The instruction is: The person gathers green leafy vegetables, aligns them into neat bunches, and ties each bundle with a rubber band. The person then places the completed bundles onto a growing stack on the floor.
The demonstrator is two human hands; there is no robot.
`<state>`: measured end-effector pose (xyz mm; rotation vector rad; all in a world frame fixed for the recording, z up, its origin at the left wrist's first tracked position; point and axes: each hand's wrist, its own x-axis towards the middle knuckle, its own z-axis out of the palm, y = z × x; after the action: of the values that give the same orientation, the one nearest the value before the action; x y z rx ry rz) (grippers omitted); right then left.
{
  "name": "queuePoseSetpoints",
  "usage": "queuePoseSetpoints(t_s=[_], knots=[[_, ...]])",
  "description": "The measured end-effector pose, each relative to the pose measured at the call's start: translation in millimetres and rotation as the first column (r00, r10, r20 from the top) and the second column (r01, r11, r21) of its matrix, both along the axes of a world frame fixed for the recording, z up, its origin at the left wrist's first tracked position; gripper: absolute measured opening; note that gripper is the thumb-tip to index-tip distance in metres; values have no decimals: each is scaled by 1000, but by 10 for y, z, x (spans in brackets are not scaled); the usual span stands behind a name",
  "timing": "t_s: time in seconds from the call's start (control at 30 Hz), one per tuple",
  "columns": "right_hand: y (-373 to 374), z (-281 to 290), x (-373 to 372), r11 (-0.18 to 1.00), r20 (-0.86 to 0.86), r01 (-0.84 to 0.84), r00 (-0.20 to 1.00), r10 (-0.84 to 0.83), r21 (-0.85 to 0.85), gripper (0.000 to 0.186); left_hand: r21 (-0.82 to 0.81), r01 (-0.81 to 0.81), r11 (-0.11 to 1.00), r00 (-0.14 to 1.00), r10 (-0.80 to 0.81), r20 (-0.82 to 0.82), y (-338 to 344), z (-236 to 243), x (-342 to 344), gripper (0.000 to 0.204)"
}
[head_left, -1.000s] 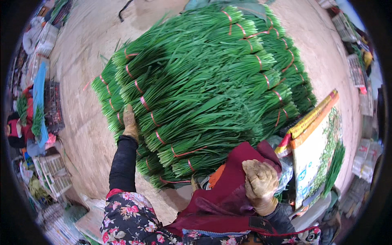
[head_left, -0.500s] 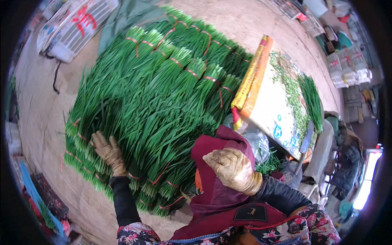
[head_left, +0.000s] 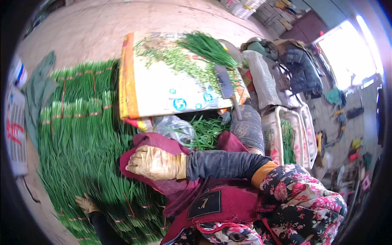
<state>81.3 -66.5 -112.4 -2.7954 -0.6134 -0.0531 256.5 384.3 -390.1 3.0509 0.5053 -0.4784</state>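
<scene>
At the far left stands a white slatted crate [head_left: 18,153], with a crumpled green cloth [head_left: 39,96] beside it. Next comes a broad spread of long-leaved green bundles [head_left: 73,143], packed side by side in rows and tied with reddish bands near their pale stem ends. Low on these bundles lies the person's gloved left hand [head_left: 85,203], its fingers reaching among the leaves; it is blurred, and whether its grip holds any of them cannot be told. Just right of the bundles, the gloved right hand [head_left: 153,162] is clenched in a fist over a maroon apron [head_left: 241,200], its forearm stretching in from the right. Beyond the fist is a desk [head_left: 153,87] covered in white sheeting with an orange-yellow edge. Below its near edge are a clear plastic bag [head_left: 174,130] and loose green leaves [head_left: 206,132]. On top lie pale green scraps [head_left: 175,57], a small bunch of leaves [head_left: 208,48] and a cleaver [head_left: 223,81]. Farther right are a dark padded garment [head_left: 301,71] and a white-framed basket [head_left: 281,151] with greens inside.
</scene>
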Motion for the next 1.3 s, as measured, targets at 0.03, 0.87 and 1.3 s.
queuePoseSetpoints(t_s=[0.03,0.87,1.3], knots=[[-78,42,-130,998,78,51,995,-54,35,41,94,22,995,993,-11,-121,-199,221,107,69],[-2137,864,-4775,-247,-441,390,558,-703,887,31,-834,480,-273,55,-939,340,-5667,2648,-3257,26],[-973,-170,-9042,-944,-491,328,-818,-300,30,60,-920,352,175,401,-916,-21,-5731,1370,-2289,35]])
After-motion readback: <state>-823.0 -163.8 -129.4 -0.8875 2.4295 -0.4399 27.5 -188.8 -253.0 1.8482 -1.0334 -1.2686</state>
